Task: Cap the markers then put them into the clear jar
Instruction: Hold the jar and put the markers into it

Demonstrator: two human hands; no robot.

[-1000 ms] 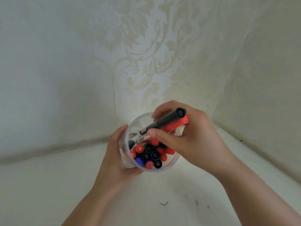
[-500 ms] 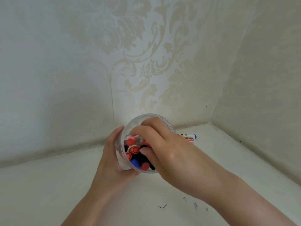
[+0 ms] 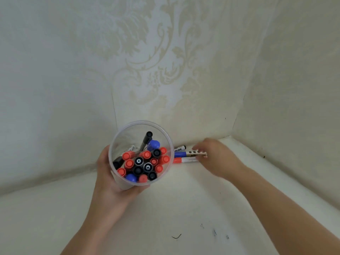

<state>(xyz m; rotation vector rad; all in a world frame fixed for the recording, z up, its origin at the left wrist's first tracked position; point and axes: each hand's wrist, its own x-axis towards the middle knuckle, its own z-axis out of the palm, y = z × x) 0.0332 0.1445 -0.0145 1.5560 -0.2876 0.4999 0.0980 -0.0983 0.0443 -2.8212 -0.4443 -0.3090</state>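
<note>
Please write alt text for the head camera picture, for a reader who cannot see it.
A left hand holds a clear jar full of capped red, black and blue markers, while the right hand reaches to three markers lying on the white surface by the wall.

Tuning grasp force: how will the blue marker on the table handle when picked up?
Blue marker looks stiff, a straight plastic barrel. Probably light, being slim. Round, lying flat between the red marker and black marker, it may roll if nudged.
</note>
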